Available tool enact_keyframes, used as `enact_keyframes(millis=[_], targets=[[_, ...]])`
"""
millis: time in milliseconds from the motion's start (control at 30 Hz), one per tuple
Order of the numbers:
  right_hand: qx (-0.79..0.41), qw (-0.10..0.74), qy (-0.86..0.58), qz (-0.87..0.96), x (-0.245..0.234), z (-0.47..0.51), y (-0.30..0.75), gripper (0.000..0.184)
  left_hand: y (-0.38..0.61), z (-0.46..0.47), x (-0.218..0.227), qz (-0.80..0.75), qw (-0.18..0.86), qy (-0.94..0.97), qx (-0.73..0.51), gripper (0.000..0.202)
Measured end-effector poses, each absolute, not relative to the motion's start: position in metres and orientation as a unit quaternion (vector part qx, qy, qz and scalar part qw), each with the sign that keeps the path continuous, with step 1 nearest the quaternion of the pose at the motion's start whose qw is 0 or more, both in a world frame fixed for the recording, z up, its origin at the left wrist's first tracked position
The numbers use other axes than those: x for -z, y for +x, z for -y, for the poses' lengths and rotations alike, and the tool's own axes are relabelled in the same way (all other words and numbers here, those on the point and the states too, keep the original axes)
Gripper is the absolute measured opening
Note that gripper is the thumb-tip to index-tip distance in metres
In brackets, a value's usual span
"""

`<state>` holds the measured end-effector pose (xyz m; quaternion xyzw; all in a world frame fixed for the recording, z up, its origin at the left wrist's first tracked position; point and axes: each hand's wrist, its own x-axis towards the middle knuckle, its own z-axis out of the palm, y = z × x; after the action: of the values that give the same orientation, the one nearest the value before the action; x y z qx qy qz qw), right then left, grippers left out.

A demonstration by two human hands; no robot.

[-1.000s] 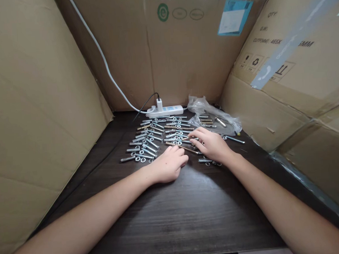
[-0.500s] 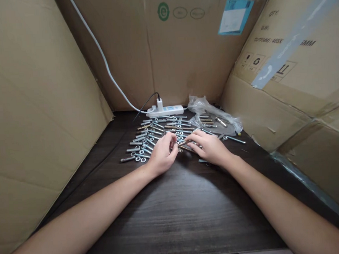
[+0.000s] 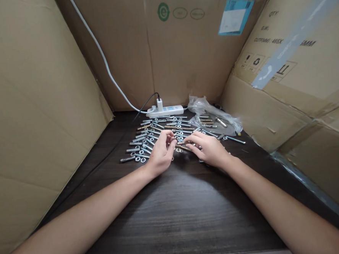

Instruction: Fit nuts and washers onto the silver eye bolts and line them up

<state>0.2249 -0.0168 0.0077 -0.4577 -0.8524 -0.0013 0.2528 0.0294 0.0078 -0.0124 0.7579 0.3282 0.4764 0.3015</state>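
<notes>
My left hand point(image 3: 162, 152) is closed in a pinch at the middle of the table. A small brassy piece shows at its fingertips, too small to name. Facing it, my right hand point(image 3: 209, 148) grips a brass-coloured bolt point(image 3: 181, 143) between thumb and fingers, its end pointing at the left fingertips. Below them on the table lies another brassy bolt point(image 3: 185, 147), with thin washers point(image 3: 179, 150) beside it. To the left are rows of silvery metal sleeves point(image 3: 133, 150), long bolts point(image 3: 148, 146), nuts and washers point(image 3: 143, 160). Both hands hide some of these parts.
Behind the parts stands a white power strip point(image 3: 168, 111) with a plug and cables. A clear plastic bag point(image 3: 205, 103) holding more metal pieces lies at the back right. Single bolts point(image 3: 235, 139) rest at the right. Cardboard walls point(image 3: 119, 49) enclose the table's back and sides.
My left hand has shifted slightly left, and its fingertips have changed their pinch. The bolt in my right hand shows more plainly between the hands.
</notes>
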Motion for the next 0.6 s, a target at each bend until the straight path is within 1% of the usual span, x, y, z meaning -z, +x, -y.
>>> enact_keyframes(millis=[133, 433, 600], targets=[[-0.003, 0.253, -0.456, 0.853, -0.0091, 0.0189, 0.2226, 0.015, 0.0284, -0.0064, 0.0099, -0.333, 0.280, 0.771, -0.464, 0.004], [-0.002, 0.255, -0.477, 0.841, -0.0084, 0.0174, 0.2240, 0.017, 0.0264, -0.0053, 0.0098, -0.298, 0.262, 0.806, -0.440, 0.015], [0.003, 0.243, -0.477, 0.845, -0.0081, 0.0177, 0.2237, 0.017, 0.0272, -0.0059, 0.0093, -0.302, 0.239, 0.807, -0.448, 0.013]])
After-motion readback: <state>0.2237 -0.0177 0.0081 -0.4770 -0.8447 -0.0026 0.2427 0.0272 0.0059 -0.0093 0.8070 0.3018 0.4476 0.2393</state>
